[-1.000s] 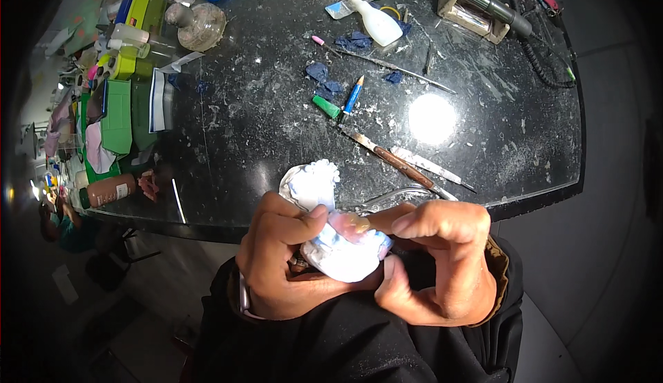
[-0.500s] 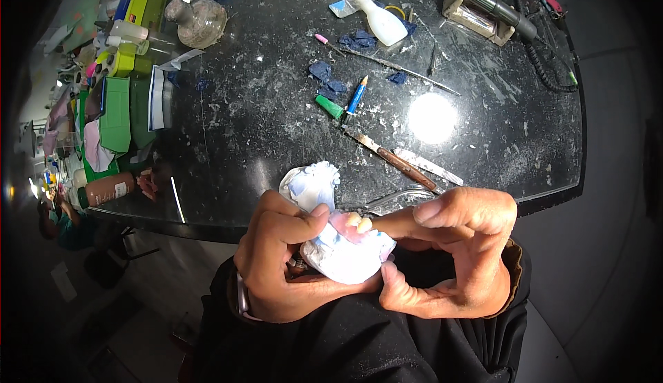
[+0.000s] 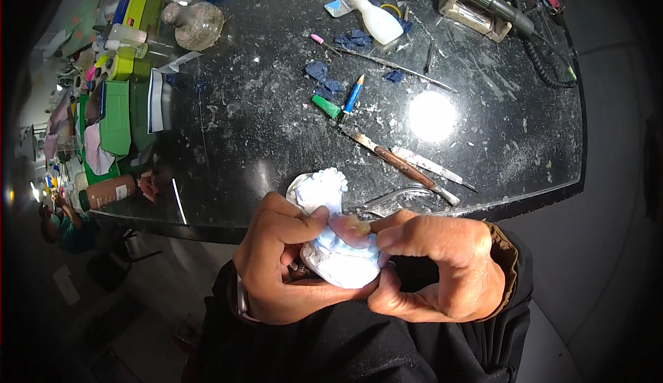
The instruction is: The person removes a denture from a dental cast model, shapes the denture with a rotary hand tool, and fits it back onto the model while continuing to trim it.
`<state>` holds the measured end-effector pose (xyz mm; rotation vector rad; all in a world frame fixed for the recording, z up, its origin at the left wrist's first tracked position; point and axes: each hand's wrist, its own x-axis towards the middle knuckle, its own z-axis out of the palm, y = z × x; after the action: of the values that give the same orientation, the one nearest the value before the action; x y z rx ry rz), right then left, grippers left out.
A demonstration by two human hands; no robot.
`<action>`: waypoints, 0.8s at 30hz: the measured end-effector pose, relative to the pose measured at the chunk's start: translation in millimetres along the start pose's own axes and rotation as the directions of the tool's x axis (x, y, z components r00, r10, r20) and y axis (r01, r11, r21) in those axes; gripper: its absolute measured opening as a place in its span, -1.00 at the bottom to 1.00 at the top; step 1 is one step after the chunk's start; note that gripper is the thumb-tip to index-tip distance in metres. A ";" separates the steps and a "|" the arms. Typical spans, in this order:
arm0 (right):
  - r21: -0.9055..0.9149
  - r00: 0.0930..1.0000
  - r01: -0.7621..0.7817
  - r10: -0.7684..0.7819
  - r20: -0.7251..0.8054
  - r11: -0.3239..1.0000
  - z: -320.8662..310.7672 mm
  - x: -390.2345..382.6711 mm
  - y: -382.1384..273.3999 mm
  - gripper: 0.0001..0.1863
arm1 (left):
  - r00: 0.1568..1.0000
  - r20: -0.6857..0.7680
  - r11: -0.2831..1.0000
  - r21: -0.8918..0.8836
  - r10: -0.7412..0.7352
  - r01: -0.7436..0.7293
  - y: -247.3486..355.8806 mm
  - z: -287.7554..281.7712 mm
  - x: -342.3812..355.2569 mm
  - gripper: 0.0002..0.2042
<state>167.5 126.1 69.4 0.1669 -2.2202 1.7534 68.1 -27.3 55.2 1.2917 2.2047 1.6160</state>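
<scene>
A white and pale-blue plaster dental cast [image 3: 342, 272] is in my left hand [image 3: 273, 259], low in front of my lap. My left thumb lies on it and the fingers wrap its side and underside. On the cast sits a pink partial denture [image 3: 345, 230] with a few yellowish teeth. My right hand [image 3: 449, 265] is closed at the right edge, its bent fingers and thumb pressed against the denture and cast. A second white plaster piece [image 3: 319, 189] rises beyond my left thumb. A small metal part [image 3: 297, 270] shows beneath the left fingers.
Beyond the hands, the black, dust-marked table [image 3: 255, 127] bears a brown-handled knife [image 3: 407, 167], a white-handled tool [image 3: 431, 165], a blue pencil stub [image 3: 353, 96], a green cap [image 3: 326, 107] and a white bottle [image 3: 380, 24]. A handpiece [image 3: 483, 3] rests far right; green boxes [image 3: 114, 127] stand left.
My right fingers have moved in and down onto the denture's right side, the thumb tip now lower. The cast has tilted slightly. My left hand keeps its hold.
</scene>
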 end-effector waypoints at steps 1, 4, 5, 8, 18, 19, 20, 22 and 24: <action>0.048 0.997 -0.040 0.036 0.069 0.998 -0.8 0.0 0.4 -0.60 | 1.000 0.019 1.000 0.005 -0.023 0.023 0.6 -1.8 -0.5 -0.41; -0.097 0.999 0.046 -0.045 0.013 0.994 0.2 0.1 -4.1 -0.50 | 0.998 0.029 0.998 -0.033 -0.051 0.052 0.9 -1.0 -2.2 -0.40; -0.120 0.998 0.060 -0.062 -0.008 0.991 -0.3 -0.2 -5.6 -0.44 | 0.998 0.017 0.996 -0.068 -0.057 0.058 1.5 -0.3 -2.5 -0.40; -0.045 0.998 0.052 -0.053 -0.037 0.998 0.3 0.1 -5.1 -0.38 | 0.999 -0.001 0.999 -0.041 -0.035 0.035 2.2 -0.2 -2.9 -0.38; -0.040 0.988 0.130 -0.133 -0.085 0.991 -0.4 0.8 7.4 -0.37 | 0.999 0.010 0.994 0.097 0.050 -0.051 -1.3 1.1 -9.3 -0.46; -0.079 0.985 0.131 -0.138 -0.100 0.988 0.5 0.5 6.4 -0.37 | 0.998 0.015 0.993 0.098 0.065 -0.066 -2.1 1.3 -9.6 -0.47; -0.120 0.982 0.133 -0.147 -0.116 0.984 2.2 0.7 6.2 -0.37 | 0.997 0.021 0.992 0.100 0.079 -0.081 -2.8 1.4 -9.6 -0.48; -0.210 0.974 0.139 -0.172 -0.148 0.968 6.9 0.5 5.0 -0.38 | 0.996 0.010 0.992 0.094 0.085 -0.085 -2.4 2.9 -8.7 -0.49; -0.268 0.966 0.142 -0.193 -0.173 0.953 10.3 0.9 4.2 -0.38 | 0.996 -0.004 0.991 0.100 0.086 -0.085 -2.0 4.3 -9.3 -0.49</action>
<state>163.7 117.3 63.6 0.1150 -2.1884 1.3230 75.1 -30.7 48.3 1.4262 2.2912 1.5603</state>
